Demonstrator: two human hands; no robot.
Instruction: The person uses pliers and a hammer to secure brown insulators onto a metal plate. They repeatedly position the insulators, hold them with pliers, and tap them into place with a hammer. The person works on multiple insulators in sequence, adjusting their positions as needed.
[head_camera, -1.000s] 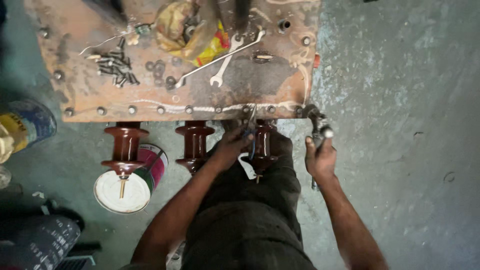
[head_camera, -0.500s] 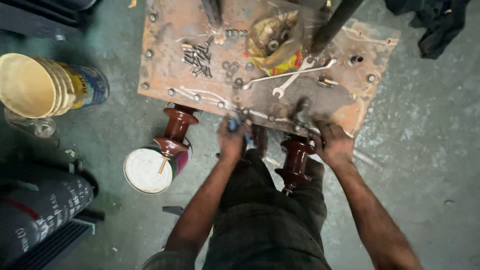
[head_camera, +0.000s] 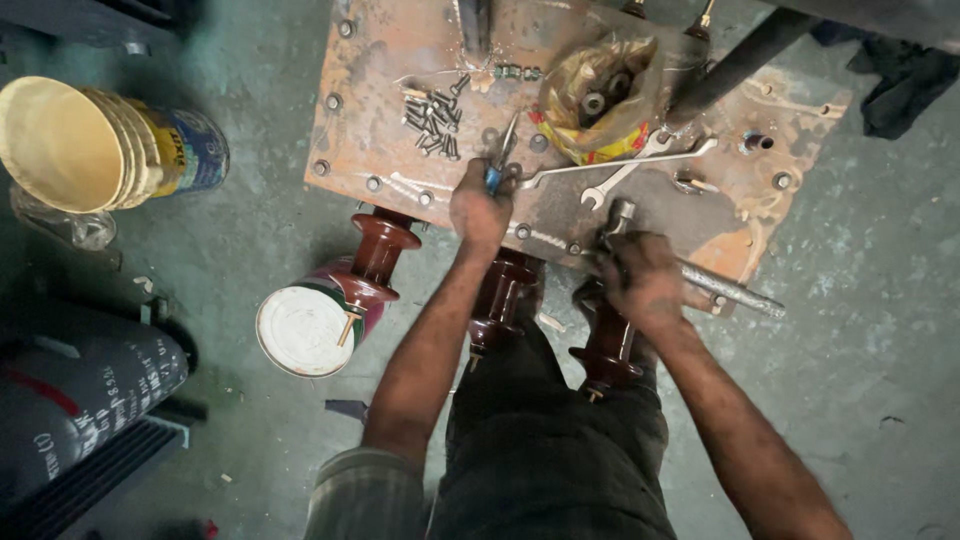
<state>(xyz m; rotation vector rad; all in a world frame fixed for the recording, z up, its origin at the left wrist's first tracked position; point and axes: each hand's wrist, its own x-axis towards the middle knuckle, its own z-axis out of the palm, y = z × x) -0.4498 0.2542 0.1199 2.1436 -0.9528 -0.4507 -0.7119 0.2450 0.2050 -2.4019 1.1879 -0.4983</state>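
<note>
My left fingers (head_camera: 478, 203) clamp the blue-handled pliers (head_camera: 497, 165), my right fingers (head_camera: 632, 270) wrap the socket wrench (head_camera: 700, 285); I hold the bolt steady, turning squarely on the rusty plate (head_camera: 400, 60).

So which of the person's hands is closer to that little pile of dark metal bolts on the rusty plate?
Left. The left hand, gripping blue-handled pliers, sits just below and right of the pile of dark metal bolts. The right hand is farther right, on a metal wrench handle.
</note>
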